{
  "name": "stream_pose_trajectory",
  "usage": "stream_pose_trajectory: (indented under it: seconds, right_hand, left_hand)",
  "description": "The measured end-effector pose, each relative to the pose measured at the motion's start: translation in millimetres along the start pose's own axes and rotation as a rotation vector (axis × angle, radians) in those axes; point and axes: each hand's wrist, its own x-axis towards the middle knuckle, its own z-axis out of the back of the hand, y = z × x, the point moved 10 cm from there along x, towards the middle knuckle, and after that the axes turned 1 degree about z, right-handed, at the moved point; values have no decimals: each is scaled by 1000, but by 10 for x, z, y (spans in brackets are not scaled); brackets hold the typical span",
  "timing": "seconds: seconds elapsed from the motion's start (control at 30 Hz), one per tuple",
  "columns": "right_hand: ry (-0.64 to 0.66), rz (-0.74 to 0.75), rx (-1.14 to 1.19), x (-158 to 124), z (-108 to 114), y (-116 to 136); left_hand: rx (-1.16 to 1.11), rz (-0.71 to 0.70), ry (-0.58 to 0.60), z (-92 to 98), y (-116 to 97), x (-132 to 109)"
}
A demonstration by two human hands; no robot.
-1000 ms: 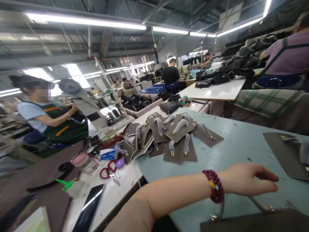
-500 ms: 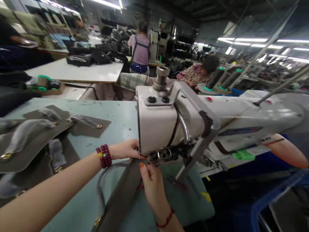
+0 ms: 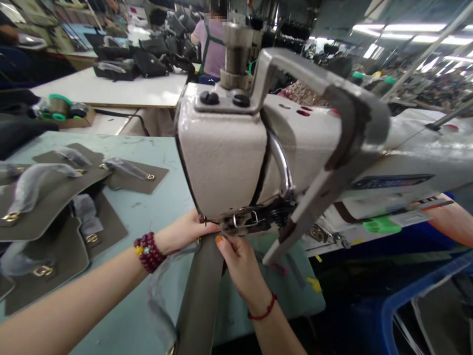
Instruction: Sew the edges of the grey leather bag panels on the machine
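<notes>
A grey-brown leather panel (image 3: 201, 296) runs from the bottom of the view up under the head of a white sewing machine (image 3: 225, 162). My left hand (image 3: 188, 230) grips its far left edge beside the presser foot; the machine head hides some of its fingers. On the right edge, my right hand (image 3: 240, 266) pinches the panel, thumb on top, just in front of the needle area. A plastic-wrapped handle (image 3: 160, 296) with gold-coloured metal fittings hangs along the panel's left side. The stitching point itself is hidden.
Several similar leather panels (image 3: 48, 197) with wrapped handles lie at left on the green table (image 3: 148, 217). A blue bin (image 3: 391, 315) stands at lower right. Thread spools (image 3: 59, 107) sit at the back left. A person (image 3: 214, 47) works beyond a white table (image 3: 158, 93).
The view has moved closer to the machine, which looks larger. The panel now points more straight toward me. Both hands stay on it near the needle area.
</notes>
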Motion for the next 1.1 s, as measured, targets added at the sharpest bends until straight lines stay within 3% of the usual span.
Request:
stream_pose_trajectory:
  seconds: [0.37, 0.6, 0.9, 1.1]
  right_hand:
    - [76, -27, -56, 18, 53, -41]
    - [144, -47, -49, 28, 114, -2]
    - [138, -26, -106, -59, 110, 9]
    - [150, -20, -145, -89, 127, -22]
  left_hand:
    - [-57, 99, 37, -110, 231, -67]
    - [30, 51, -25, -86, 234, -196]
    - [-33, 126, -17, -94, 243, -194]
    - [110, 105, -43, 8, 181, -176]
